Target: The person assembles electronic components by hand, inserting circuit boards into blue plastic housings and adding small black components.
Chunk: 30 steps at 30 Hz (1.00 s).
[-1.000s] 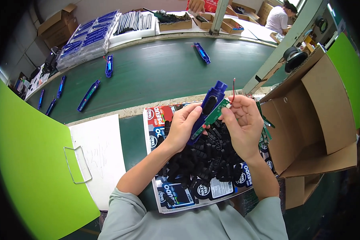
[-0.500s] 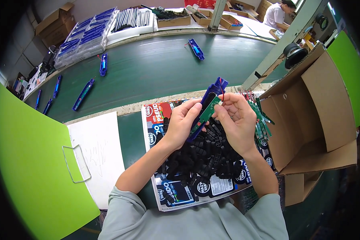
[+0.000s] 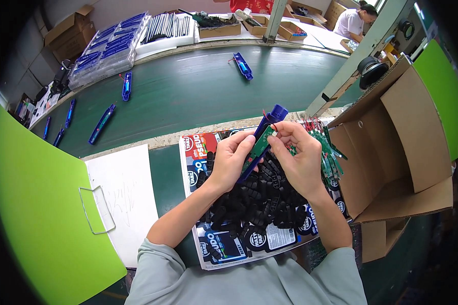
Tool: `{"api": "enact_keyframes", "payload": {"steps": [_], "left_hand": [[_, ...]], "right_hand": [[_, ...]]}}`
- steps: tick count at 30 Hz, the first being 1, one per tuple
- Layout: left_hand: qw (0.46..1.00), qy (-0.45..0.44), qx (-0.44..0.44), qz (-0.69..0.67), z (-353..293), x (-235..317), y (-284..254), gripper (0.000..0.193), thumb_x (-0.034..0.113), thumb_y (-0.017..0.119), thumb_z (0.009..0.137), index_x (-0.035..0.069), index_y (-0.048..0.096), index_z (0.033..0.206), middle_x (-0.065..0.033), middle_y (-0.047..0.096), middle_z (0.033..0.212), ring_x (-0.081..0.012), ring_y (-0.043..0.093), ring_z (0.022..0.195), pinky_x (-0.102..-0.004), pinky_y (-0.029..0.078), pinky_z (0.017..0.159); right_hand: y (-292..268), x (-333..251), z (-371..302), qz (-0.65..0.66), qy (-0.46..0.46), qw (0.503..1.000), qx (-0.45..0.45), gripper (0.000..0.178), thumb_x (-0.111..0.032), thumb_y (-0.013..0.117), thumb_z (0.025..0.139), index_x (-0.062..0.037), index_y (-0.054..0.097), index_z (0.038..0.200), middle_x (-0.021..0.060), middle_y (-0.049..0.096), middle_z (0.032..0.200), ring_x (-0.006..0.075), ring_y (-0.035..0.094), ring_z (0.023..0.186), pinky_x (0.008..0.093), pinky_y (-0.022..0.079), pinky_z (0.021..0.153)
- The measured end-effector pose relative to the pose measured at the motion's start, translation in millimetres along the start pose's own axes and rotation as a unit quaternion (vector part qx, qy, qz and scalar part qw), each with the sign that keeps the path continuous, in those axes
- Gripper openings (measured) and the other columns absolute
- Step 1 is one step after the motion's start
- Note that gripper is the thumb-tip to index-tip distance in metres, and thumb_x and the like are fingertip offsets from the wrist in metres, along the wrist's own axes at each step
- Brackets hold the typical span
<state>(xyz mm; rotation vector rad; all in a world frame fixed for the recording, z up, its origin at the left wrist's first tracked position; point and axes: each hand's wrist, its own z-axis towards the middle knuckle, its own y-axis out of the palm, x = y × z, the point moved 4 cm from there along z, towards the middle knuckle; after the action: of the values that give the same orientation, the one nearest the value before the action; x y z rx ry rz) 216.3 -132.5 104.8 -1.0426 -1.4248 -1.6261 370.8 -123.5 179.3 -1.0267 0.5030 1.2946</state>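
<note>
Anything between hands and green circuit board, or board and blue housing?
Nothing visible blocks the right hand: it touches the green circuit board. The board overlaps the blue housing in the left hand; the space beneath is hidden.

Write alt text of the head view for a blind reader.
A person's left hand holds a blue casing while the right hand pinches a green circuit board over it. Below lies a heap of black parts; beyond, more blue casings lie on a green belt; an open cardboard box stands at right.
</note>
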Motion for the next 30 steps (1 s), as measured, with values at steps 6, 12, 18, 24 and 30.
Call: {"api": "enact_keyframes", "payload": {"steps": [6,12,18,24,30], "left_hand": [[1.000,0.014,-0.009,-0.016,0,4,4,0.034,0.019,0.051,0.109,-0.003,0.063,0.131,-0.0100,0.072,0.098,-0.0139,0.071,0.076,-0.0273,0.060,0.060],[0.999,0.036,-0.007,0.017,-6,7,10,0.033,0.011,0.060,0.103,-0.004,0.062,0.133,-0.0066,0.071,0.100,-0.0093,0.067,0.080,-0.0246,0.057,0.063],[0.999,0.037,-0.008,0.023,-3,3,9,0.033,0.007,0.058,0.103,-0.004,0.062,0.134,-0.0061,0.071,0.099,-0.0086,0.067,0.080,-0.0252,0.058,0.063],[0.997,0.041,0.002,0.058,-2,1,5,0.033,0.007,0.058,0.104,-0.002,0.063,0.135,-0.0055,0.072,0.098,-0.0089,0.067,0.081,-0.0242,0.056,0.063],[0.993,0.066,0.058,0.081,6,6,-18,0.031,0.008,0.059,0.104,-0.004,0.063,0.133,-0.0057,0.072,0.092,-0.0098,0.068,0.078,-0.0247,0.055,0.066]], "right_hand": [[4,-14,0,-0.202,-0.119,0.968,0.090,0.036,0.002,0.079,0.080,-0.0048,0.068,0.114,0.0090,0.058,0.102,0.0176,0.056,0.077,0.0326,0.050,0.067],[12,2,-5,-0.166,-0.093,0.974,0.120,0.056,0.003,0.079,0.077,-0.0019,0.056,0.127,0.0078,0.050,0.108,0.0164,0.048,0.077,0.0332,0.047,0.075],[14,14,2,-0.034,0.059,0.993,0.097,0.061,-0.001,0.078,0.080,0.0003,0.053,0.135,0.0076,0.063,0.105,0.0122,0.057,0.074,0.0290,0.045,0.061],[17,33,2,-0.012,0.070,0.993,0.089,0.048,-0.002,0.077,0.085,0.0042,0.059,0.129,0.0069,0.072,0.091,0.0075,0.059,0.065,0.0254,0.045,0.053],[9,37,-20,0.004,0.044,0.998,0.045,0.051,-0.003,0.078,0.089,0.0029,0.056,0.135,0.0061,0.066,0.097,0.0078,0.060,0.074,0.0229,0.046,0.063]]}}
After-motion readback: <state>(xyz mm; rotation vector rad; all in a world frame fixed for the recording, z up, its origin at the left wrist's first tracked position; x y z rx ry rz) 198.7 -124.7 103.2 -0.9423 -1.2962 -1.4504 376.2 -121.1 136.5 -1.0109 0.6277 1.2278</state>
